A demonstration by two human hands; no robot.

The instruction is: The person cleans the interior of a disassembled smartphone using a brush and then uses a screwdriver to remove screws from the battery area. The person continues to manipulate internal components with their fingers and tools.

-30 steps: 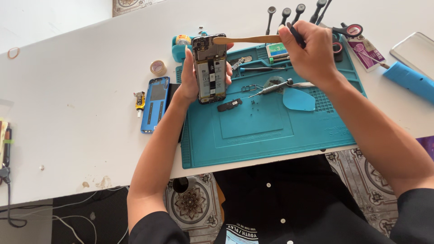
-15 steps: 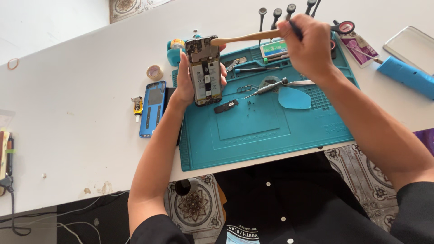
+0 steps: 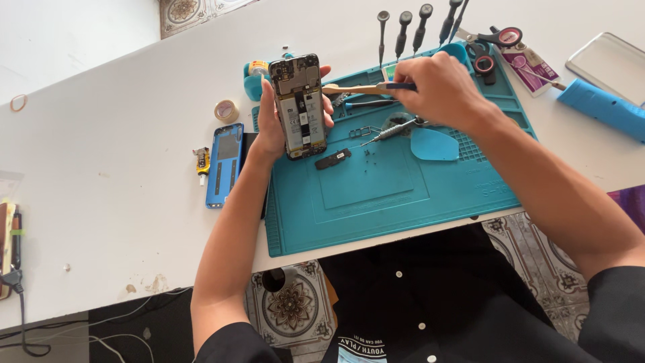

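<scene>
My left hand [image 3: 269, 128] holds an opened phone [image 3: 299, 107] upright above the teal work mat [image 3: 390, 195], its bare inner side with battery and boards facing me. My right hand [image 3: 440, 91] grips a thin tan tool [image 3: 356, 88] by its dark handle. The tool points left, and its tip sits at the phone's upper right edge. On the mat below lie a small black part [image 3: 332, 158], tiny screws [image 3: 368, 154], a metal tool [image 3: 390, 132] and a blue pick [image 3: 435, 144].
A blue phone back cover [image 3: 224, 163] and a small yellow tube [image 3: 201, 161] lie left of the mat. Screwdrivers [image 3: 403, 30] stand behind the mat, with scissors [image 3: 494, 40], a tape roll [image 3: 226, 110] and a blue case [image 3: 601, 107] around it.
My left hand has lowered the phone slightly toward me. My right hand has come down with the tan tool, keeping its tip at the phone's top right edge.
</scene>
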